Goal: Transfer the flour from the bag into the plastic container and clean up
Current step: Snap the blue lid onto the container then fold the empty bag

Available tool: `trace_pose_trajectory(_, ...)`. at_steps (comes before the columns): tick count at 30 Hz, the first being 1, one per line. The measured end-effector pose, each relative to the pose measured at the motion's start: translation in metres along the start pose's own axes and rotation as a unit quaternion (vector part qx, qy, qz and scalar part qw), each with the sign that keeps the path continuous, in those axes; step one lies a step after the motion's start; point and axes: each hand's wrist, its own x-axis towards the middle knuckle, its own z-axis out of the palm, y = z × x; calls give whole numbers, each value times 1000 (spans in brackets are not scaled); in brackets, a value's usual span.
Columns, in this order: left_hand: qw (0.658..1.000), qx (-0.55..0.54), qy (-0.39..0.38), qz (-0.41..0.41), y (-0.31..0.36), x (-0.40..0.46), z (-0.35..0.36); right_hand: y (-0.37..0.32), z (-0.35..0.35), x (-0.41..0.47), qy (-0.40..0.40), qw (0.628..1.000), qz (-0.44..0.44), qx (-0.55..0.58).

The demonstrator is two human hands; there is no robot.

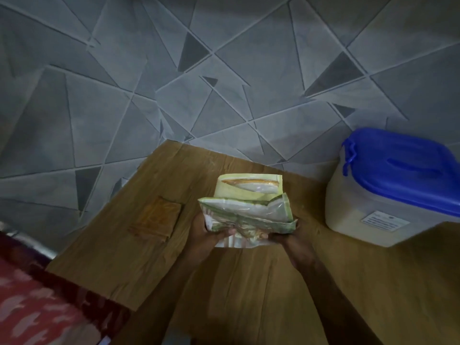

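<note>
Both hands, left hand [211, 234] and right hand [281, 239], pinch the seemingly empty flour bag [245, 217] folded between my fingers; container [388, 192], lidded, sits beyond my right fingertips. Next: discard it.

Dim, bluish light; wide-angle bending warps the wall tiles [154, 78] at the edges; soft motion blur smears the blue lid [403, 168].
</note>
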Motion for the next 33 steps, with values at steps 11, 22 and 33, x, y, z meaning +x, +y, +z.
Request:
trace_pose_trajectory(11, 991, 12, 133, 8, 6, -107, 4, -2, 1, -32, -178, 984, 11, -23)
trace_pose_trajectory(22, 945, 91, 314, 29, -6, -227, -67, 15, 112, -84, -321, 943, -43, -71)
trace_pose_trajectory(33, 916, 70, 392, -48, -42, -351, -198, 74, 269, -189, -346, 926, 83, -128)
